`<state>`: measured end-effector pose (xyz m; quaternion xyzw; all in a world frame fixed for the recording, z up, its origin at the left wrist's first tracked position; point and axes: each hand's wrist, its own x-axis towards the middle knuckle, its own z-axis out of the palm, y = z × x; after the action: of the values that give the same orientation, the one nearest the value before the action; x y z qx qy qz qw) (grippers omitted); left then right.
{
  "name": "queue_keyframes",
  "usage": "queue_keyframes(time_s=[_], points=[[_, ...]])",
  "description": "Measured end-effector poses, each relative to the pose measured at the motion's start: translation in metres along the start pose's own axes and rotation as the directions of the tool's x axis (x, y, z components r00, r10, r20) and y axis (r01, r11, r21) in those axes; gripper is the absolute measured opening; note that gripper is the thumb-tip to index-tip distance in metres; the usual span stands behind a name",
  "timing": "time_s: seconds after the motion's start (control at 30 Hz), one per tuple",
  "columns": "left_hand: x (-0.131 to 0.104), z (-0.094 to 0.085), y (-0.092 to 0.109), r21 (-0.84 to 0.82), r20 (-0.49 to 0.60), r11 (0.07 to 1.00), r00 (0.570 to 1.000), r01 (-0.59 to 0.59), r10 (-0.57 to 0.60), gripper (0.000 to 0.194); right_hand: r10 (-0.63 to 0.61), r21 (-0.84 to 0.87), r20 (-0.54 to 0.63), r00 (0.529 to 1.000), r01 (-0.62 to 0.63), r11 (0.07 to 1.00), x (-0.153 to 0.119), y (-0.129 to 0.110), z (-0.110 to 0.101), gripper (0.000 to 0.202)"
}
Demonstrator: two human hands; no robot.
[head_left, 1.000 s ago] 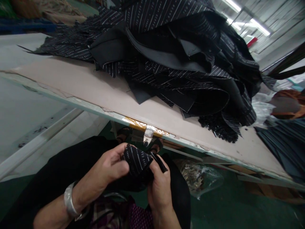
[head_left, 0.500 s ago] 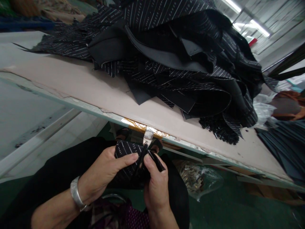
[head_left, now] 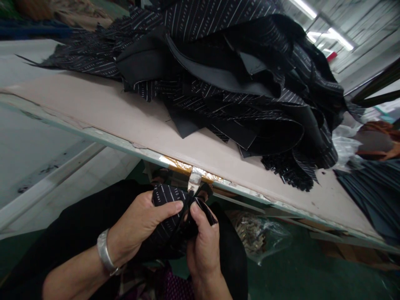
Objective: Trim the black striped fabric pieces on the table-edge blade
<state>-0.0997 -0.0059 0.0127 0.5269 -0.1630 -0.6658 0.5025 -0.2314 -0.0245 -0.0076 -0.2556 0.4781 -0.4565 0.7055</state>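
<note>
Between my hands is a piece of black printed fabric (head_left: pixel 167 196) with white lettering and dotted stripes. My left hand (head_left: pixel 140 221) is closed on its left part, thumb lying along the top. My right hand (head_left: pixel 204 233) pinches the right part, thumb pressed down near a dark strip, perhaps a zipper, that runs between the two thumbs. Just beyond the thumbs a metal piece (head_left: pixel 194 179) sticks out from the table edge, and the strip's upper end meets it. The fingers under the fabric are hidden.
A large heap of the same black fabric (head_left: pixel 225 62) lies on the pale table (head_left: pixel 131 121). Small black pieces (head_left: pixel 289 177) sit at its right. Below the table is a clear plastic bag (head_left: pixel 262 237) of metallic-looking pieces. Dark flat panels (head_left: pixel 368 196) are stacked at the right.
My left hand and wrist have shifted slightly to the right. Both hands keep hold of the fabric near the metal piece.
</note>
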Motion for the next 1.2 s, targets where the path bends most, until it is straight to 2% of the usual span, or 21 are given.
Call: queue_keyframes(time_s=[0.2,0.47,0.73,0.87,1.03,1.2], points=[[0.0011,-0.0021,-0.0012,0.007,0.006,1.000,1.000,0.001,-0.001,0.034,0.009,-0.015,0.032,0.999,-0.009,1.000,0.0014,-0.0003,-0.0016,0.026],[0.0047,-0.0014,0.0020,0.022,-0.045,1.000,0.999,0.006,-0.005,0.038,0.012,-0.010,0.020,1.000,-0.011,1.000,0.0041,-0.0055,0.0017,0.025],[0.0032,-0.0043,0.0019,0.079,0.002,0.997,1.000,-0.007,0.007,0.038,0.009,-0.024,0.022,1.000,-0.009,1.000,0.0056,-0.0052,0.0018,0.026],[-0.0020,-0.0002,-0.0009,0.009,0.046,1.000,0.999,0.009,-0.009,0.042,-0.018,-0.070,-0.009,1.000,0.018,0.997,0.0048,-0.0043,0.0001,0.028],[-0.0011,0.0020,-0.0052,-0.033,0.014,0.997,0.997,0.073,-0.073,0.046,-0.025,-0.077,0.007,1.000,0.025,0.997,0.0044,-0.0053,-0.0008,0.029],[0.0015,0.0012,-0.0001,-0.001,0.090,0.999,0.995,0.039,-0.038,0.044,-0.018,-0.056,0.037,0.999,0.021,0.998,0.0046,-0.0057,0.0007,0.026]])
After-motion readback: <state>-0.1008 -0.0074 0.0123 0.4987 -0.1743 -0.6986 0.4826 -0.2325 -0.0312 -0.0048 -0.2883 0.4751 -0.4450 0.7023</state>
